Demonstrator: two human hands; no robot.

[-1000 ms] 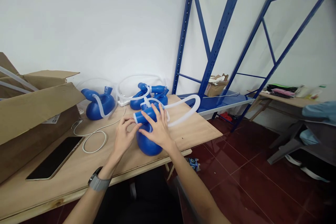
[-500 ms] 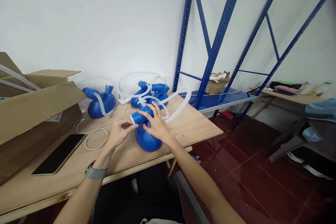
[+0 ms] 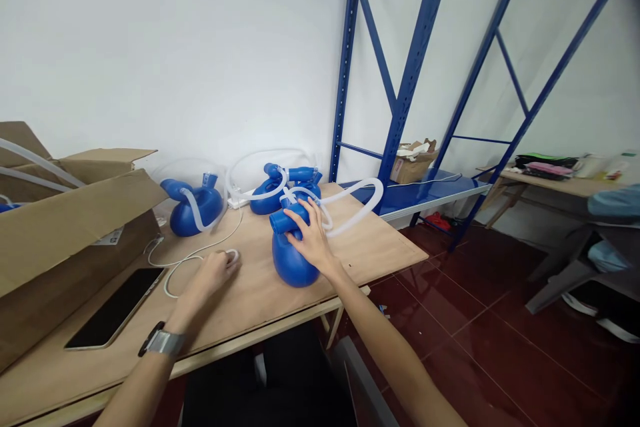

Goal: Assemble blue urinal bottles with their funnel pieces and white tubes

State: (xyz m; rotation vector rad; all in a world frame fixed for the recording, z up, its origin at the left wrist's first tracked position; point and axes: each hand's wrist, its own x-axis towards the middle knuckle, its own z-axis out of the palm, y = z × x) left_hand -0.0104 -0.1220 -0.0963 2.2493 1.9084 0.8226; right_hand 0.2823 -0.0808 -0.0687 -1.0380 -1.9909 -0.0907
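Note:
Near the table's front edge a blue plastic urinal bottle [image 3: 295, 265] stands upright, its wide open neck [image 3: 281, 222] pointing left. My right hand [image 3: 311, 237] is closed around that neck, thumb below and fingers over the top. A clear hose [image 3: 370, 195] runs from the bottle's back in a loop to the right. To the left, just above the tabletop, my left hand [image 3: 216, 271] pinches a white ring [image 3: 233, 255], partly covered by the fingers. Apart from the bottle, this hand is near a white cable [image 3: 173, 283].
More blue bottles with hoses stand behind, at left [image 3: 197, 210] and centre [image 3: 267, 195]. An open cardboard box [image 3: 75, 233] and a black phone [image 3: 115, 310] occupy the table's left. A blue metal rack [image 3: 407, 80] rises at the right, beyond the table's corner.
My left hand has come away from the bottle's mouth, moving left and down with the white ring. The mouth now shows plain blue. My right hand keeps its hold on the neck.

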